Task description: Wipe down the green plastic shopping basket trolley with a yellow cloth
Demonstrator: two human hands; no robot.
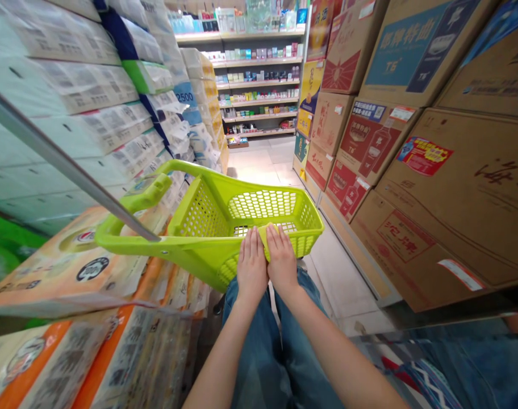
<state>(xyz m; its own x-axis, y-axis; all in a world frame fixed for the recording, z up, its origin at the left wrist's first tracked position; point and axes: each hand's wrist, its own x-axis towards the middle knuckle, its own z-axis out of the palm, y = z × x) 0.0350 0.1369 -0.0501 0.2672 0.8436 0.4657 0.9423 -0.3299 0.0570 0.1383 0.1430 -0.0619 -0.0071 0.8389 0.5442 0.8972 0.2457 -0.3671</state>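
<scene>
A lime-green plastic shopping basket (208, 216) with a long handle stands in front of my knees, and it looks empty. My left hand (251, 267) and my right hand (281, 261) rest side by side on its near rim, fingers stretched forward and lying over the edge. Both hands touch the rim, and no other object shows in them. My legs in blue jeans (280, 352) are below.
Stacked packs of tissue paper (92, 113) fill the left side, with orange-and-white packs (71, 341) low down. Brown cardboard cartons (433, 170) are piled on the right. A tiled aisle (267, 159) runs ahead to shelves of small goods (259, 85). A metal bar (71, 165) crosses the left.
</scene>
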